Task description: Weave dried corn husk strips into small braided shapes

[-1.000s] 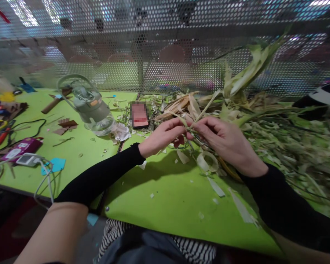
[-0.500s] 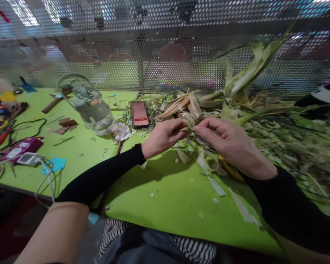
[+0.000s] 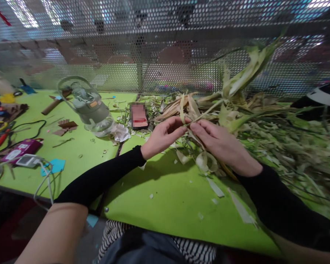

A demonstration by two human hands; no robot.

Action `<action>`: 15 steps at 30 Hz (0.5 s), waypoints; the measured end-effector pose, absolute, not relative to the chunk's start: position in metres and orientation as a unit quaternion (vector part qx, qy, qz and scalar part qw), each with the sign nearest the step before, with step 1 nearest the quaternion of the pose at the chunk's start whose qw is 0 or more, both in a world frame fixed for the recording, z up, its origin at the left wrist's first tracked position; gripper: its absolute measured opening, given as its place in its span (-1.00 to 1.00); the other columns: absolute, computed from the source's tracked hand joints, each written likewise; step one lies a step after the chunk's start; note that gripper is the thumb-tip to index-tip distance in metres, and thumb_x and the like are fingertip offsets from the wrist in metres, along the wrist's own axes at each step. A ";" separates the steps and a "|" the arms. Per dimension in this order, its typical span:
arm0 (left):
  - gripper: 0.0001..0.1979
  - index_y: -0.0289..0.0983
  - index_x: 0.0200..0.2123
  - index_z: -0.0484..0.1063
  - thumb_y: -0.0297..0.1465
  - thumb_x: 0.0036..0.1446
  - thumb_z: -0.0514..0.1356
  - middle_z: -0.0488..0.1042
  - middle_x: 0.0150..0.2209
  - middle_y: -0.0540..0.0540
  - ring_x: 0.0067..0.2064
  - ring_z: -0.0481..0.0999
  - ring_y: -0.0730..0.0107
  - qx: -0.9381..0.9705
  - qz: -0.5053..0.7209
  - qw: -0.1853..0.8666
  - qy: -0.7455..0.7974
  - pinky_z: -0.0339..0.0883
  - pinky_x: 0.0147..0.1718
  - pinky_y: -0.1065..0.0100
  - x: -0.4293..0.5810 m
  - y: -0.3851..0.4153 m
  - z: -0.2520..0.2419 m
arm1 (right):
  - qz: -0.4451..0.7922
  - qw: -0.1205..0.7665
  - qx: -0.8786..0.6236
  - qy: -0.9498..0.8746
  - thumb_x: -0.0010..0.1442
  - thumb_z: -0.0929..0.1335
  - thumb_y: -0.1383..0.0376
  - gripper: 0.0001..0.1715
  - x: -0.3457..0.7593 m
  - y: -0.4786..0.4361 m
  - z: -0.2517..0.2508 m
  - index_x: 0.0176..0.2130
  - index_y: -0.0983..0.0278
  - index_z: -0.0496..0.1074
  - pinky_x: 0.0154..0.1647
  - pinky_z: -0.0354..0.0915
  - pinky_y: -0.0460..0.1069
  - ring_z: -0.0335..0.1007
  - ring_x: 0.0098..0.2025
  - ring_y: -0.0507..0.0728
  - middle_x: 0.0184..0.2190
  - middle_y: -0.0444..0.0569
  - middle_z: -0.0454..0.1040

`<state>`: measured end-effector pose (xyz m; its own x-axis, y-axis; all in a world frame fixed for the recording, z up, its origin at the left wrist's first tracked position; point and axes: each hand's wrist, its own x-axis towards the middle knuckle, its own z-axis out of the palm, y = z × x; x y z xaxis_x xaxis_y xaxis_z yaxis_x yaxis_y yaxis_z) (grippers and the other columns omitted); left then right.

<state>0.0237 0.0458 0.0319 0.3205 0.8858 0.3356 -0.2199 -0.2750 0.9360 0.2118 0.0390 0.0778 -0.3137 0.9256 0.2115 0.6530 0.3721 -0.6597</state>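
Observation:
My left hand (image 3: 166, 136) and my right hand (image 3: 222, 143) meet above the green table (image 3: 165, 205), fingertips almost touching. Both pinch a thin pale-green corn husk strip (image 3: 182, 108), one end of which stands up over the left fingers. A narrow stalk-like piece (image 3: 209, 111) runs up and right from between the fingertips; whether it is part of that strip I cannot tell. Behind the hands lies a heap of dried corn husks (image 3: 176, 106). Curled husk scraps (image 3: 206, 161) sit just below the right hand, and a yellow curved handle (image 3: 227, 171) shows partly beneath it.
A clear bottle with a grey-green lid (image 3: 92, 110) stands left of a phone (image 3: 139, 116) and crumpled tissue (image 3: 121, 132). Shredded husks (image 3: 299, 154) cover the right side. A perforated metal screen (image 3: 154, 73) closes off the back. Red-handled pliers (image 3: 0, 139) and a purple box (image 3: 24, 149) lie far left.
The husk strip now sticks up above the left fingers, and the stalk-like piece shows between the hands. My right hand has shifted slightly left.

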 end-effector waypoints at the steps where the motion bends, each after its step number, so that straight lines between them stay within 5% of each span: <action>1: -0.78 -0.31 -0.10 0.50 -0.31 0.26 0.29 0.59 -0.18 -0.10 -0.17 0.53 0.46 0.604 0.516 0.544 0.270 0.41 -0.06 0.35 0.023 0.047 0.031 | 0.234 0.313 -0.513 -0.764 0.34 0.27 -0.22 -0.42 0.210 0.039 0.075 -0.41 0.17 0.30 -0.47 0.12 0.03 0.21 -0.49 0.08 -0.53 -0.12 0.32; 9: -0.65 -0.31 -0.20 0.47 -0.20 0.11 0.43 0.56 -0.30 -0.02 -0.30 0.53 0.52 0.543 0.510 0.609 0.274 0.43 -0.18 0.35 0.029 0.048 0.025 | 0.235 0.449 -0.479 -0.717 0.26 0.40 -0.14 -0.55 0.202 0.044 0.056 -0.35 0.16 0.42 -0.38 0.28 0.08 0.33 -0.43 0.12 -0.45 -0.08 0.44; 15: -0.61 -0.34 -0.24 0.49 -0.17 0.06 0.46 0.57 -0.34 -0.01 -0.33 0.57 0.53 0.522 0.474 0.660 0.258 0.46 -0.17 0.34 0.028 0.047 0.027 | 0.248 0.465 -0.473 -0.706 0.26 0.42 -0.05 -0.60 0.202 0.042 0.056 -0.41 0.16 0.39 -0.36 0.34 0.07 0.34 -0.42 0.10 -0.45 -0.11 0.44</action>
